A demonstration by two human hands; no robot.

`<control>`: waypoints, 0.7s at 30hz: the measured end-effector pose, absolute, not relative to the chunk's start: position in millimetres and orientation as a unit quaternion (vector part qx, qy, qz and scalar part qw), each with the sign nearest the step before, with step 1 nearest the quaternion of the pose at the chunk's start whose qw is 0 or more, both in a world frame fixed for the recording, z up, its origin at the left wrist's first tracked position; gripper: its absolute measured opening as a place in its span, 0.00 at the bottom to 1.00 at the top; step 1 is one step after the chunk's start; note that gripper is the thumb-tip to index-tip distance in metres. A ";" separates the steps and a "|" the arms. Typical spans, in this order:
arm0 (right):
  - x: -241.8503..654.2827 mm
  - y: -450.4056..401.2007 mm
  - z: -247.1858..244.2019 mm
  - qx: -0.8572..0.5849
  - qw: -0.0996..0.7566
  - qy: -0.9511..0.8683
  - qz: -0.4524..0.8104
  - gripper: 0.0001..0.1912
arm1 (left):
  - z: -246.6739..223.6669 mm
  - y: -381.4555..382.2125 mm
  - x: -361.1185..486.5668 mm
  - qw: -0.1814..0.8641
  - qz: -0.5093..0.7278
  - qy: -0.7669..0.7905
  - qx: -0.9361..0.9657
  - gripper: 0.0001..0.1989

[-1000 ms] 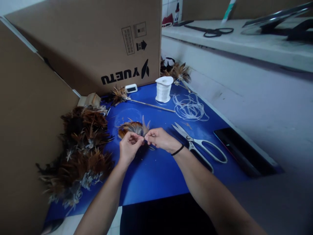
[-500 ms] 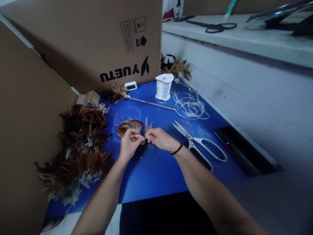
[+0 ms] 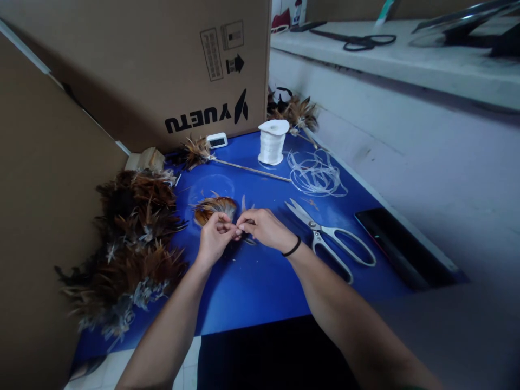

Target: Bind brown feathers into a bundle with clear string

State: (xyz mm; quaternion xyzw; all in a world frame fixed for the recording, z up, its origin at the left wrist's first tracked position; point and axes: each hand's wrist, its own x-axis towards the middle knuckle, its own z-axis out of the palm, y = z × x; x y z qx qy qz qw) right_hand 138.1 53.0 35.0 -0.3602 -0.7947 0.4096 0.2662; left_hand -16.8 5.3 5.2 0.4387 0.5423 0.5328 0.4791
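Note:
My left hand (image 3: 215,236) is closed, thumb and fingers pinched together. A fan-shaped bunch of brown feathers (image 3: 214,208) with pale fluff spreads out just beyond its knuckles, its base hidden by the fingers. My right hand (image 3: 266,228), with a black band at the wrist, is pinched too, its fingertips meeting those of the left. What lies between the right fingertips is too small to make out. A few loose pale feathers (image 3: 244,203) show behind the right hand. Silver scissors (image 3: 331,233) lie partly open to the right.
A white spool (image 3: 272,143), a tangle of clear strips (image 3: 317,173) and a feather-tipped stick (image 3: 252,170) lie farther back on the blue tabletop (image 3: 252,292). Feather bundles (image 3: 134,249) line the left side. A black phone (image 3: 402,246) lies right; a large carton (image 3: 162,65) stands behind.
My right hand has shifted slightly left, so its fingertips now touch the left ones. The pale feathers behind it are more covered. My left hand has barely moved.

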 end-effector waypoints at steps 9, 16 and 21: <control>140.2 57.8 32.4 -0.279 0.243 -0.841 0.394 0.12 | 4.7 3.8 -16.4 0.499 0.512 0.550 0.431 0.23; 140.8 58.8 32.9 -0.259 0.227 -0.851 0.398 0.11 | 7.6 3.0 -16.7 0.506 0.504 0.548 0.434 0.23; 138.3 57.8 30.4 -0.344 0.228 -0.802 0.432 0.10 | 6.7 3.3 -18.2 0.505 0.513 0.543 0.432 0.22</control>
